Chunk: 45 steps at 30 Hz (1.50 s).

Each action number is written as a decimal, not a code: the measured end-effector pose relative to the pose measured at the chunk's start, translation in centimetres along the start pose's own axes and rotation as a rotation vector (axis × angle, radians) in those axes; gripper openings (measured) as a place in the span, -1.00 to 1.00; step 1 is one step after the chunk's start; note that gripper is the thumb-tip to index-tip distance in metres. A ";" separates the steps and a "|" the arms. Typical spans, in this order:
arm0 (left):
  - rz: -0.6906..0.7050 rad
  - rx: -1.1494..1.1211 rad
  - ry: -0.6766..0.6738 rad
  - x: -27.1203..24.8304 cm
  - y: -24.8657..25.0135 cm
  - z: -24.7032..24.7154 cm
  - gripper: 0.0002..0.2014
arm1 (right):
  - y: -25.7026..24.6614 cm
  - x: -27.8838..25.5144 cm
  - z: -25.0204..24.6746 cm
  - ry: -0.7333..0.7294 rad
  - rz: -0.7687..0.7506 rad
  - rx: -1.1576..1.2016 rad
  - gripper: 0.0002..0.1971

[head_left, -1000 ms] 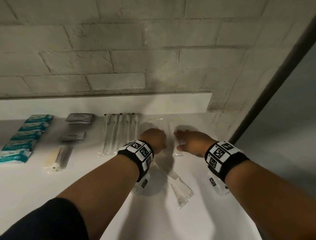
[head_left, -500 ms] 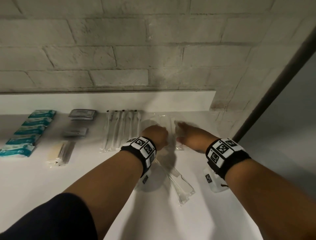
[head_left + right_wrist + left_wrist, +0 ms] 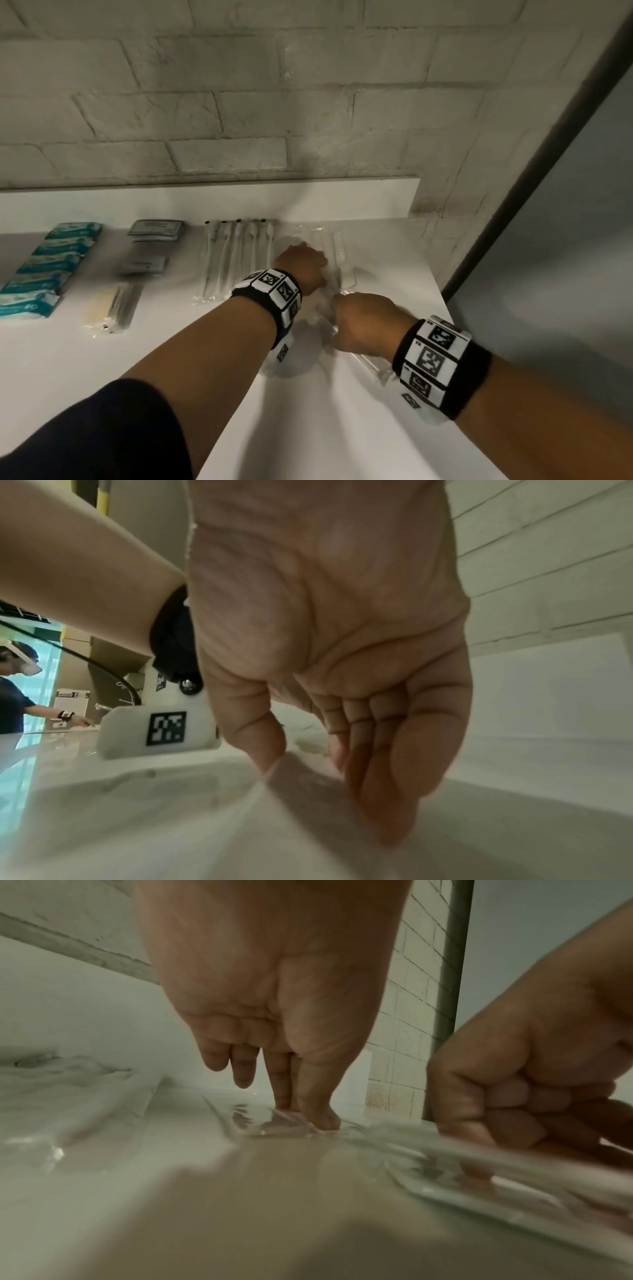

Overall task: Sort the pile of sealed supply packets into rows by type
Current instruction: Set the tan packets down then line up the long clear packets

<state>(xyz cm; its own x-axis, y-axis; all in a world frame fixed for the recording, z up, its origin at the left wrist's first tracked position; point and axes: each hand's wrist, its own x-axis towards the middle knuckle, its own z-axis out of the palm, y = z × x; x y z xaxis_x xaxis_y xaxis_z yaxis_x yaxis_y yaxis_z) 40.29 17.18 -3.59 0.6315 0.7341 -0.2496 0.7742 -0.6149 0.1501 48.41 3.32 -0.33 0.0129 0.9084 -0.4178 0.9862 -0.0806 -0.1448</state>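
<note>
We judge the sorting nearly done: teal packets (image 3: pixel 51 263) lie rowed at nine o'clock, while our left hand (image 3: pixel 303 265) presses and our right hand (image 3: pixel 363 325) pinches clear packets (image 3: pixel 337 246) at one o'clock.

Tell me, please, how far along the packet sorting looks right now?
Mostly done: teal packets, grey sachets and swab packets lie in rows. In hand: left hand presses clear packets; right hand reaches a clear packet nearer, still unplaced.
</note>
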 end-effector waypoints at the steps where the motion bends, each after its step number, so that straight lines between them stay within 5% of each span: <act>1: -0.010 -0.008 -0.004 0.0 0.0 0.0 -0.62 | 0.1 -0.2 -0.3 -0.011 0.007 -0.004 -0.64; 6: -0.041 -0.041 -0.013 -0.4 0.2 -0.4 -0.55 | 2.9 0.8 -1.8 -0.012 0.109 0.138 -0.75; 10: -0.044 -0.035 -0.033 -0.2 0.2 -0.4 -0.47 | 7.2 1.2 -2.7 0.157 0.265 0.431 -0.66; 13: 0.027 -0.034 0.034 -0.1 0.6 -0.6 -0.48 | 9.1 1.1 -2.4 0.229 0.193 0.195 -0.50; 16: 0.096 0.025 0.071 0.2 1.9 -0.8 -0.58 | 9.0 1.1 -1.7 0.083 0.085 0.083 -0.41; 20: 0.065 0.156 -0.031 0.7 3.4 -0.7 -0.56 | 9.0 2.5 -1.9 0.055 0.105 0.081 -0.38; 25: 0.071 0.209 0.013 0.9 3.6 -0.7 -0.54 | 8.9 5.4 -1.8 0.035 0.098 0.004 -0.37; 32: 0.076 0.201 0.032 0.6 3.9 -1.2 -0.62 | 8.7 7.9 -1.4 0.086 0.137 -0.022 -0.51; 36: 0.077 0.175 0.032 0.4 3.8 -1.3 -0.61 | 8.9 7.8 -1.5 0.108 0.098 0.000 -0.39; 40: 0.077 0.151 0.038 0.4 3.7 -1.4 -0.57 | 7.5 4.5 -2.5 0.288 0.129 0.158 -0.47; 45: 0.044 0.128 0.009 0.5 3.8 -1.9 -0.59 | 1.9 0.0 -1.8 0.023 -0.026 -0.040 -0.51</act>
<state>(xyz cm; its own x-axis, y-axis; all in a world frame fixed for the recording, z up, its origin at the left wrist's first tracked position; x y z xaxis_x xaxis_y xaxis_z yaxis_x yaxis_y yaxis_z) 43.67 15.73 -1.29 0.6658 0.7076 -0.2366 0.7340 -0.6781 0.0376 50.62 3.92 0.97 -0.0095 0.9193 -0.3934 0.9920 -0.0408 -0.1194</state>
